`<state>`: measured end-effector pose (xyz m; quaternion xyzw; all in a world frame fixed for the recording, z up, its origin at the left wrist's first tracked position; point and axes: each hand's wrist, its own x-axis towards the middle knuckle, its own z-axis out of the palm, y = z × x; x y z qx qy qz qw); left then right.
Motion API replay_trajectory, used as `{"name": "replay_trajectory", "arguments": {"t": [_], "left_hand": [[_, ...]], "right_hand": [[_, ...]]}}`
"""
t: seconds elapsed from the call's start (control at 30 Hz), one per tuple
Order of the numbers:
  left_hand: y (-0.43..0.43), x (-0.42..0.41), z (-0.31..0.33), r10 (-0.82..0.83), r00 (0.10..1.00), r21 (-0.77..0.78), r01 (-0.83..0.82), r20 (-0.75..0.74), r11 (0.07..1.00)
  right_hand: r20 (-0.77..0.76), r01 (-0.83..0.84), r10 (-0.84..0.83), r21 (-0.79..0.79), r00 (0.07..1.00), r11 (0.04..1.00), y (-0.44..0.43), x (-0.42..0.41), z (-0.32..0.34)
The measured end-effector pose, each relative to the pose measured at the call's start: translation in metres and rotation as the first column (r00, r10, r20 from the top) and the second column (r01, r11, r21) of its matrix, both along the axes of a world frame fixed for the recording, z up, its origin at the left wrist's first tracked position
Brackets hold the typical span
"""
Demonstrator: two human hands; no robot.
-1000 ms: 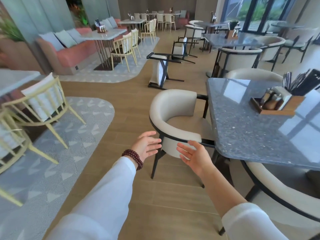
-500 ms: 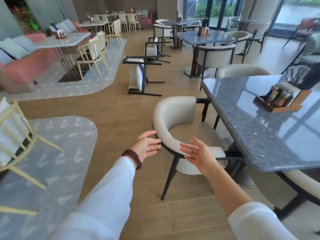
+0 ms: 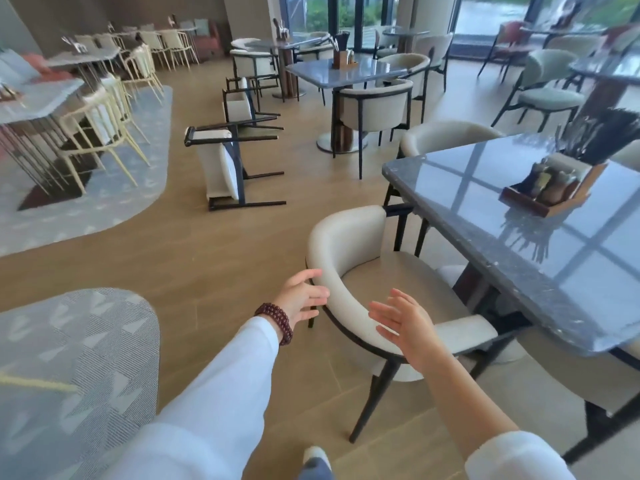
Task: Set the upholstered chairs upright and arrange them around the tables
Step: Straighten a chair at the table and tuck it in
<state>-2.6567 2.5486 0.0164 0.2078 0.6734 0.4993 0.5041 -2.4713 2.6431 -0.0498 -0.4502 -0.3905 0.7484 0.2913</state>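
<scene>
A cream upholstered chair with black legs stands upright, tucked under the dark stone table. My left hand, a bead bracelet on its wrist, is open with its fingers touching the outside of the chair's curved back. My right hand hovers open just above the near end of that back. Two more upholstered chairs lie tipped on the wooden floor further off: the nearer tipped chair and the farther tipped chair.
A wooden caddy with condiments and cutlery sits on the table. Another grey table with upright chairs stands behind. Yellow-framed chairs and a patterned rug are at the left. My shoe shows at the bottom.
The view has swung left and closer to the chair. My left hand has come to rest against the chair back, and my right hand has drifted over it.
</scene>
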Motion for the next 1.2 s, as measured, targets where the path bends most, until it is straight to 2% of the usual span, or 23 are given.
{"name": "replay_trajectory", "arguments": {"t": [0.33, 0.6, 0.87, 0.97, 1.03, 1.1, 1.2], "left_hand": [[0.111, -0.104, 0.001, -0.162, 0.985, -0.028, 0.161, -0.054, 0.987], [0.172, -0.157, -0.007, -0.3, 0.952, -0.011, 0.299, -0.056, 0.954], [0.221, -0.218, -0.028, -0.493, 0.868, -0.008, 0.494, -0.062, 0.87], [0.237, -0.241, -0.043, -0.619, 0.763, -0.045, 0.622, -0.185, 0.781], [0.244, -0.253, -0.056, -0.709, 0.644, -0.084, 0.72, -0.288, 0.689], [0.248, -0.263, -0.073, -0.782, 0.472, -0.136, 0.815, -0.407, 0.563], [0.249, -0.27, -0.101, -0.807, 0.183, -0.243, 0.895, -0.562, 0.373]], "right_hand": [[0.026, 0.07, -0.07, 0.014, 0.997, 0.997, 0.079, -0.097, 0.002], [0.157, 0.108, -0.129, 0.133, 0.979, 0.985, 0.109, -0.131, 0.009], [0.207, 0.285, -0.321, 0.186, 0.924, 0.94, 0.114, -0.183, -0.003], [0.275, 0.328, -0.384, 0.229, 0.881, 0.917, 0.103, -0.212, -0.018], [0.373, 0.312, -0.397, 0.268, 0.839, 0.911, 0.095, -0.235, -0.033], [0.495, 0.263, -0.403, 0.328, 0.77, 0.907, 0.086, -0.256, -0.05], [0.712, 0.113, -0.358, 0.367, 0.604, 0.923, 0.075, -0.272, -0.074]]}}
